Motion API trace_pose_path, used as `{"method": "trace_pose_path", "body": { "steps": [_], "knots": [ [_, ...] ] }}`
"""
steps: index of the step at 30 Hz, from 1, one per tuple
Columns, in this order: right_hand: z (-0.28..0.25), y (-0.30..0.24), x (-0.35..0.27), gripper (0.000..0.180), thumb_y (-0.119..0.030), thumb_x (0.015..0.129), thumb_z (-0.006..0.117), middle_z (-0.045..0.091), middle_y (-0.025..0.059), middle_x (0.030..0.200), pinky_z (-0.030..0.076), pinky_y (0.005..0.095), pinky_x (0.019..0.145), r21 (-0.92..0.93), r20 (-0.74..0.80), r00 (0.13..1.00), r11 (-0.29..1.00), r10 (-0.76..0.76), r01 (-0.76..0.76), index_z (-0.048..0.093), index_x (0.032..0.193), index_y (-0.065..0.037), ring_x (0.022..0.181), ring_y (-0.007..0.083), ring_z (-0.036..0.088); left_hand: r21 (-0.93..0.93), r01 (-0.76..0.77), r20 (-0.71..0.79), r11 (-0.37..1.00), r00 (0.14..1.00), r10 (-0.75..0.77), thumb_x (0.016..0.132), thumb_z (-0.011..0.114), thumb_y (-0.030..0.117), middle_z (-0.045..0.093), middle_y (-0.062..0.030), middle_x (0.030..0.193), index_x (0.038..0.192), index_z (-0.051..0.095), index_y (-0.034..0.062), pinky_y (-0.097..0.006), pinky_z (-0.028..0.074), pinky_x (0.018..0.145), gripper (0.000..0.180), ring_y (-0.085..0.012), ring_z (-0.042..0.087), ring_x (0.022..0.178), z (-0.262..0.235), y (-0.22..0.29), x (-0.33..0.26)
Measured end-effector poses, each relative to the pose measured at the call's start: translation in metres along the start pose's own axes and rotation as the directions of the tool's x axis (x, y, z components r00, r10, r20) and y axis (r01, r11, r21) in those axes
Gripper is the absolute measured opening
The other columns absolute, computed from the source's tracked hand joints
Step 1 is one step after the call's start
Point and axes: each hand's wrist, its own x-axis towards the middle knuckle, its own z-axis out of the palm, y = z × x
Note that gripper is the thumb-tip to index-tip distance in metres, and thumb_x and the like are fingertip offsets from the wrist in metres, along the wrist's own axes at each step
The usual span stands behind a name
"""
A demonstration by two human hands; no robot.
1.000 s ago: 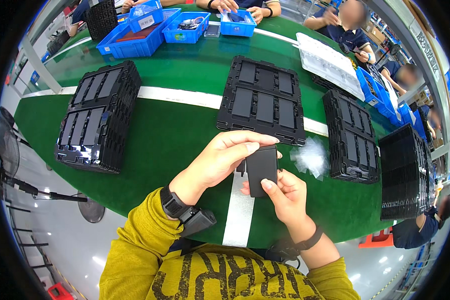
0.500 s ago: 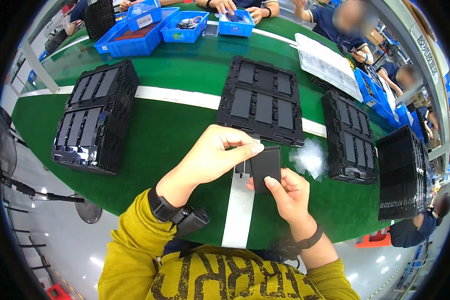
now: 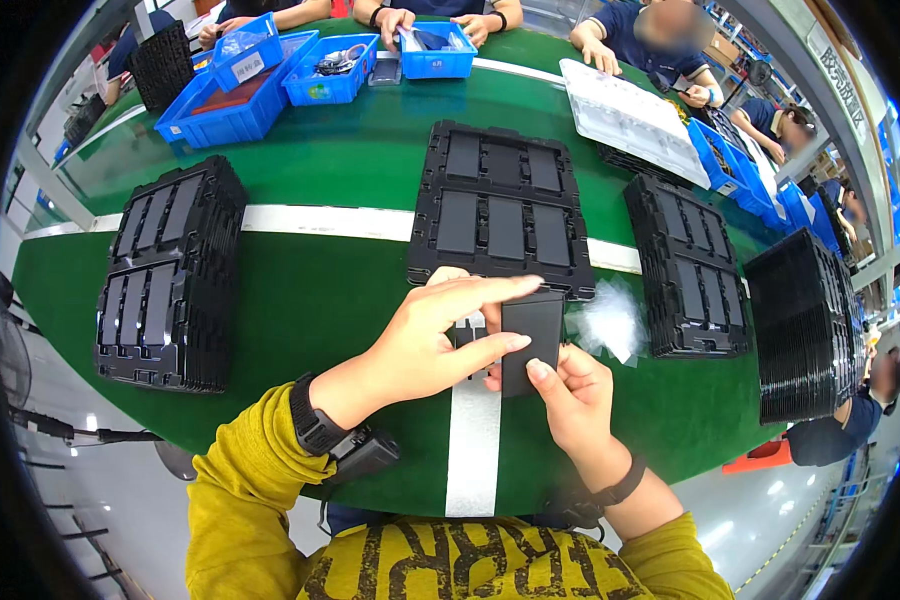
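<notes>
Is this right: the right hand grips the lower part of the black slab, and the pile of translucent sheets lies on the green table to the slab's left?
Wrong side: the head view shows the pile of translucent sheets to the black slab's right, on the green table. The right hand does grip the slab's lower part.

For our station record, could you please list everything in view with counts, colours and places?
Centre tray: at least 1, black, mid-table
Panels: several, dark grey, in trays
Tray stacks: 3, black, left and right
Film pile: 1, whitish, below centre tray's right corner
Bins: several, blue, back and right
Pale tray: 1, white, back right
Table: 1, green, centre
People: at least 5, dark-clothed, back and right
Case-like piece: 1, black, near centre
Wristbands: 2, black, one per wrist
Left grip: 1, bare, at the piece's upper left
Right grip: 1, bare, holding its lower end
</notes>
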Motion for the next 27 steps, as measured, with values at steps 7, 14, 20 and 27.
{"method": "trace_pose_path", "body": {
  "steps": [7, 14, 20, 27],
  "knots": [
    [-0.001, 0.003, 0.003, 0.015, -0.006, 0.090, 0.049, 0.064, 0.0149, 0.091, 0.050, 0.0304, 0.079, -0.004, 0.006, 1.000, 1.000, 0.013, -0.013, 0.055, 0.098, 0.006, 0.084, 0.0181, 0.063, -0.174, 0.072, 0.025, 0.982, 0.997, -0.068, 0.072, 0.067, -0.002, 0.062, -0.0055, 0.087, 0.114, 0.058, 0.0038, -0.026, 0.044, 0.074, 0.044, -0.0098, 0.054, 0.074, 0.003, -0.009, -0.002],
    [-0.008, -0.003, 0.009, 0.037, -0.027, 0.094, 0.042, 0.061, 0.0184, 0.102, 0.046, 0.0396, 0.089, 0.258, 0.204, 0.973, 0.953, 0.104, -0.156, 0.054, 0.109, 0.005, 0.097, 0.0276, 0.060, -0.394, 0.194, -0.013, 0.898, 0.976, -0.217, 0.073, 0.064, -0.008, 0.060, -0.0072, 0.100, 0.114, 0.055, -0.0025, -0.025, 0.045, 0.077, 0.043, -0.0093, 0.055, 0.080, 0.000, 0.002, -0.002],
    [-0.012, 0.005, 0.009, 0.044, -0.032, 0.093, 0.041, 0.057, 0.0219, 0.110, 0.043, 0.0451, 0.092, 0.333, 0.317, 0.946, 0.926, 0.069, -0.179, 0.053, 0.113, 0.006, 0.105, 0.0329, 0.055, -0.341, 0.120, 0.038, 0.932, 0.993, -0.114, 0.072, 0.064, -0.009, 0.060, -0.0086, 0.100, 0.113, 0.056, -0.0018, -0.026, 0.045, 0.078, 0.042, -0.0098, 0.055, 0.080, -0.006, 0.003, -0.002],
    [-0.016, 0.003, 0.011, 0.047, -0.034, 0.092, 0.043, 0.052, 0.0239, 0.117, 0.042, 0.0453, 0.094, 0.352, 0.404, 0.911, 0.904, 0.087, -0.243, 0.050, 0.117, 0.006, 0.109, 0.0339, 0.052, -0.347, 0.097, 0.052, 0.933, 0.995, -0.084, 0.078, 0.061, -0.003, 0.058, -0.0093, 0.100, 0.121, 0.049, -0.0021, -0.028, 0.044, 0.080, 0.045, -0.0114, 0.055, 0.085, -0.010, 0.009, 0.001]
  ]
}}
